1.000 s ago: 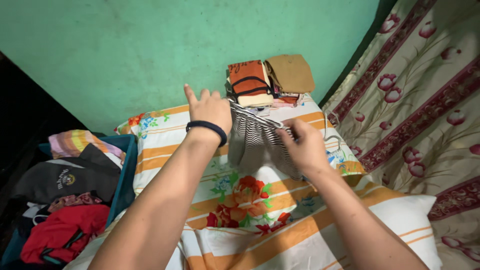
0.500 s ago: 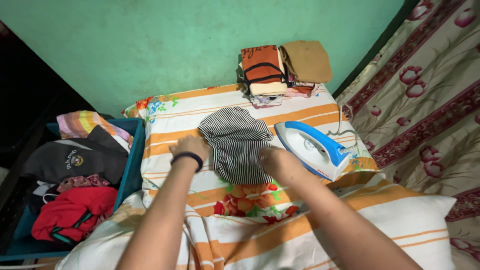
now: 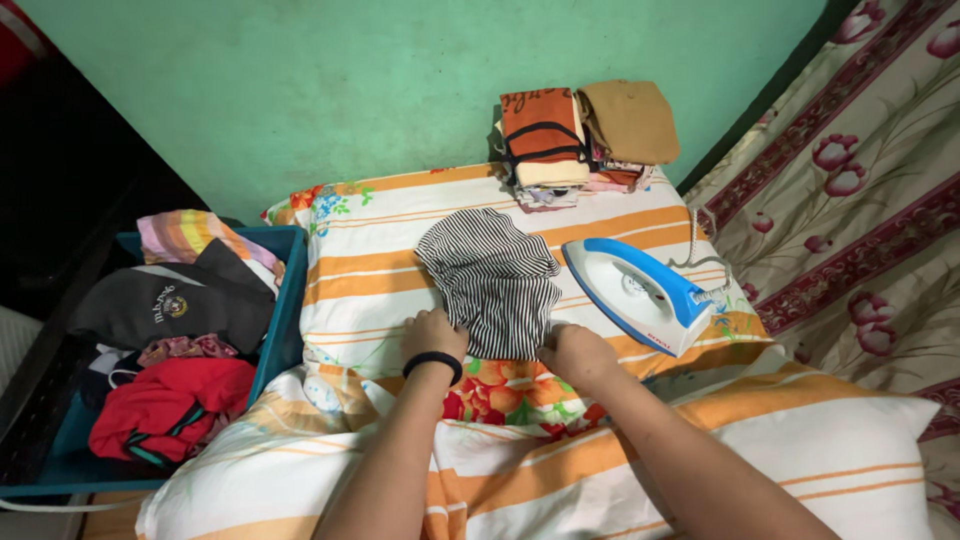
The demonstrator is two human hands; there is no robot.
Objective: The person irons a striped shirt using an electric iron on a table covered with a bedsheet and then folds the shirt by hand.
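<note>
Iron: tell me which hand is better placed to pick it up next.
Probably the right hand. It rests at the near right corner of the striped garment, and the blue and white iron lies just to its right. The left hand is on the garment's far side from the iron.

You have one view only, from the camera on your head. It looks steeply down and forward over your forearms onto the pillow (image 3: 420, 240), close enough that the pillow fills the middle. Beyond the pillow the green wall (image 3: 400, 90) closes the view. Left of the pillow sits the basket (image 3: 285, 310), right of it the bedsheet (image 3: 860, 220).
</note>
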